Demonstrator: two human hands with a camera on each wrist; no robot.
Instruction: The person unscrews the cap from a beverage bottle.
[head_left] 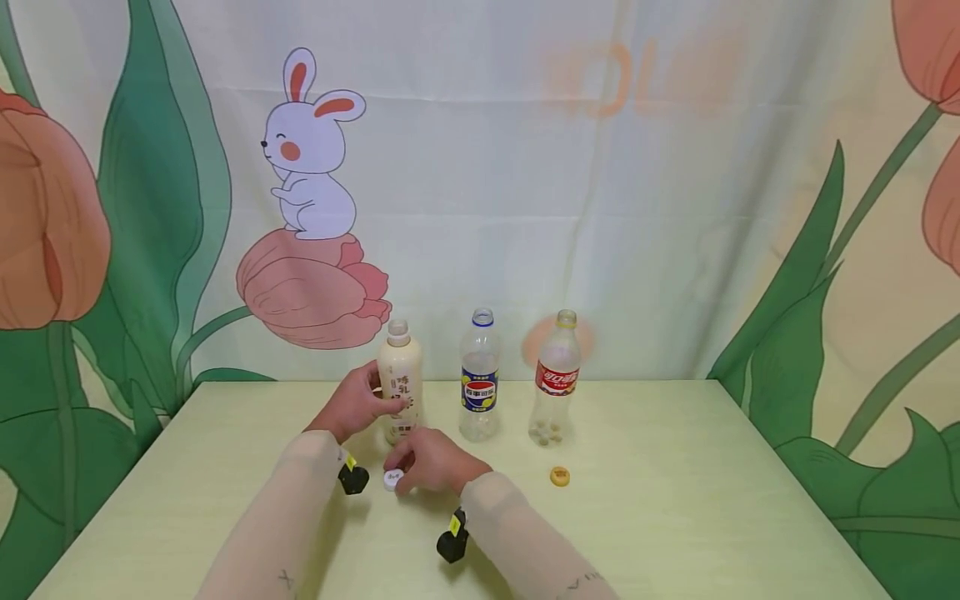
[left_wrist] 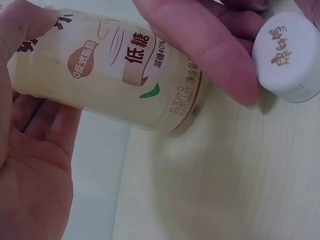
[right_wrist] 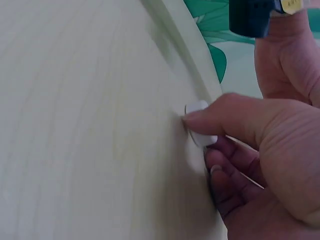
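Note:
My left hand [head_left: 362, 406] grips a pale milk tea bottle [head_left: 400, 367] that stands uncapped at the left of the bottle row. Its thumb lies across the printed label, as the left wrist view also shows with the bottle's lower half [left_wrist: 125, 70]. Just in front of the bottle, my right hand [head_left: 438, 460] pinches a white bottle cap [head_left: 393, 478] between thumb and fingers. Brown lettering marks the top of this cap [left_wrist: 282, 50]. In the right wrist view the thumb lies over the cap [right_wrist: 202, 139], low at the table surface.
An uncapped clear Pepsi bottle [head_left: 479, 383] stands right of the milk tea bottle. Further right is an uncapped clear Coca-Cola bottle [head_left: 557, 379] with several small pale pieces at its bottom. A yellow cap [head_left: 559, 476] lies on the table [head_left: 675, 500] before it. A printed curtain [head_left: 465, 208] hangs behind.

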